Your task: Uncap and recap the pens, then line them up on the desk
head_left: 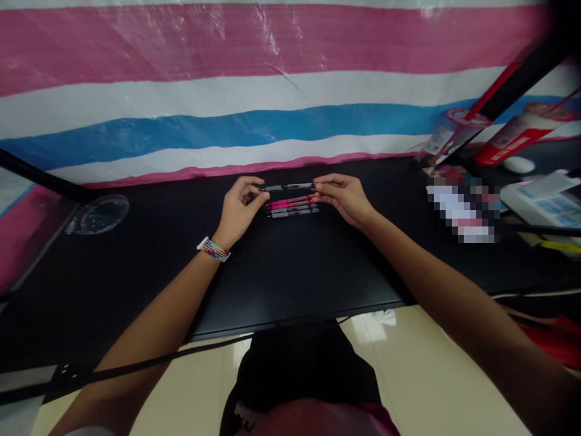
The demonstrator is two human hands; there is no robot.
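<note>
A grey and black pen (288, 187) lies crosswise between my two hands, one end pinched by each. My left hand (242, 203) grips its left end between thumb and fingers. At the other end, the fingertips of my right hand (342, 197) are closed on the pen. Just nearer to me, several pens lie side by side on the black table (290, 266). Among these are pink pens (288, 202) and, closest to me, grey and black pens (293, 212). Whether the held pen touches the table, I cannot tell.
A clear plastic lid (102, 214) lies at the left. On the right stand two drink cups with straws, a clear one (447, 139) and a red one (512, 139), near a white rounded object (518, 164). A striped sheet (254, 127) hangs behind the table.
</note>
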